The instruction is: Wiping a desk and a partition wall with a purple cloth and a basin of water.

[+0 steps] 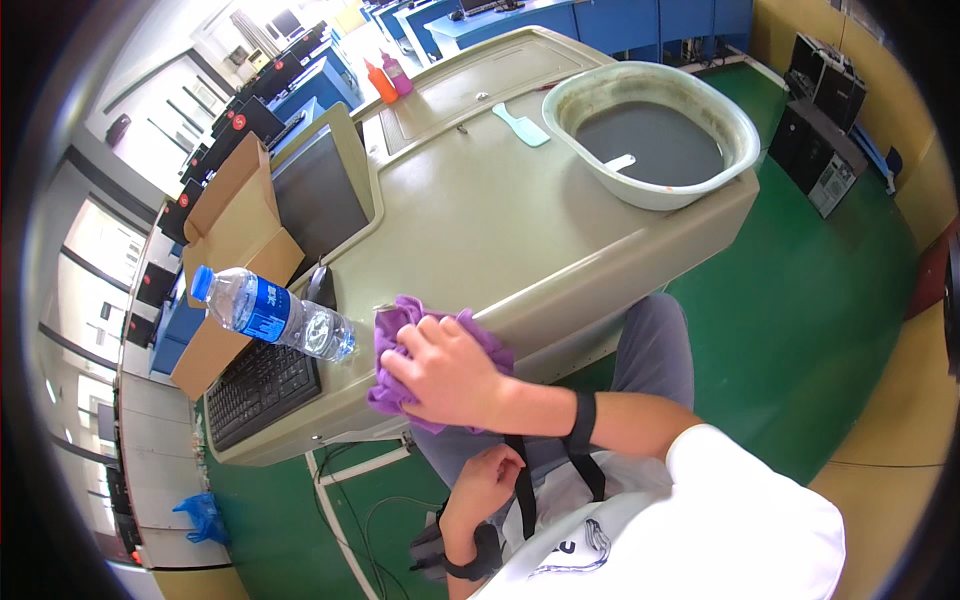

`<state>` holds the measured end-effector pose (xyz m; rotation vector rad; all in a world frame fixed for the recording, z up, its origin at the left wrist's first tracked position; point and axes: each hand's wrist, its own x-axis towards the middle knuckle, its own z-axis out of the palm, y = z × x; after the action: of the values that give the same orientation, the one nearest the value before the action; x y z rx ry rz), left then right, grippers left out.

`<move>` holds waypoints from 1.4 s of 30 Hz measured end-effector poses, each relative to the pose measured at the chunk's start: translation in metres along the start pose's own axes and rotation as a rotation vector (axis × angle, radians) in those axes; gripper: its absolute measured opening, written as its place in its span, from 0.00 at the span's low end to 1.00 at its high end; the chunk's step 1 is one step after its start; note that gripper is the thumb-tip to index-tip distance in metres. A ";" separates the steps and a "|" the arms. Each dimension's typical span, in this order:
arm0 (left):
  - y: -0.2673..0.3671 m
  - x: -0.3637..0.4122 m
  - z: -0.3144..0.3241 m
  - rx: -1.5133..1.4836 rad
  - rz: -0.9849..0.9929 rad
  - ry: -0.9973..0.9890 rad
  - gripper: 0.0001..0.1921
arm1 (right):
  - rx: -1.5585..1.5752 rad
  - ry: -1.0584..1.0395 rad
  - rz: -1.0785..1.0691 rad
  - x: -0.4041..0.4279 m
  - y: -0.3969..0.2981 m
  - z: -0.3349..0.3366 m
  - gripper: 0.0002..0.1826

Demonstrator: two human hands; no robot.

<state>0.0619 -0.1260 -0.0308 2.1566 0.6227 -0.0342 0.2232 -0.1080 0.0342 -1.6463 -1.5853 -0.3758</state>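
Observation:
A bunched purple cloth (390, 382) lies at the front edge of the beige desk (450, 225). My right hand (446, 371) is on top of it, fingers bent into the fabric. Just left of the cloth, a clear plastic water bottle (307, 322) with a blue cap and label stands on the desk. My left hand (487, 480) rests low, near my lap, beside a black strap (525, 487). Its fingers are loosely curled, and I see nothing in them.
A pale basin (652, 196) of dark water sits at the right end; a light-green brush or scraper (521, 125) lies beside it. Orange (381, 82) and purple (397, 75) bottles stand behind. Left are a black keyboard (262, 390), a mouse (321, 287) and an open cardboard box (240, 217).

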 end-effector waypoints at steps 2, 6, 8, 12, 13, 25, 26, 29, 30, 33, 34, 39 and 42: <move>0.005 0.000 0.000 0.024 0.000 0.008 0.05 | 0.028 0.019 0.078 0.002 0.019 -0.018 0.21; 0.009 0.012 0.008 0.075 0.024 -0.073 0.05 | -0.071 0.059 0.234 -0.010 0.072 -0.072 0.21; 0.013 0.018 0.009 0.087 0.059 -0.106 0.05 | -0.136 0.122 0.272 -0.023 0.097 -0.092 0.20; 0.027 0.035 0.012 0.059 0.161 -0.045 0.04 | -0.214 0.273 0.012 -0.075 0.143 -0.116 0.19; 0.031 0.040 0.012 0.059 0.176 -0.054 0.04 | -0.301 0.315 -0.167 -0.093 0.156 -0.117 0.20; 0.033 0.044 0.025 -0.040 0.249 0.082 0.03 | -0.115 1.256 0.466 -0.195 0.309 -0.112 0.24; 0.032 0.044 0.025 -0.034 0.270 0.085 0.04 | -0.106 1.244 0.462 -0.191 0.313 -0.120 0.24; 0.032 0.041 0.020 -0.047 0.265 0.105 0.04 | 0.137 1.452 0.627 -0.175 0.310 -0.125 0.21; 0.031 0.039 0.019 -0.054 0.254 0.106 0.03 | 0.048 1.407 0.653 -0.167 0.293 -0.119 0.21; 0.016 0.044 0.021 -0.054 0.266 0.089 0.03 | -0.290 1.199 0.597 -0.153 0.241 -0.081 0.22; 0.012 0.046 0.021 -0.017 0.249 0.063 0.05 | -0.288 1.145 0.501 -0.140 0.212 -0.065 0.22; 0.003 0.045 0.016 0.133 0.256 -0.048 0.07 | -0.065 0.851 0.160 -0.090 0.099 0.019 0.23; -0.005 0.035 -0.001 0.110 0.259 -0.029 0.07 | -0.191 0.432 -0.094 -0.073 0.056 0.049 0.17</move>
<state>0.0902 -0.1085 -0.0423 2.3231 0.3277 0.0404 0.2482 -0.1183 -0.0666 -1.5036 -1.3305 -0.8921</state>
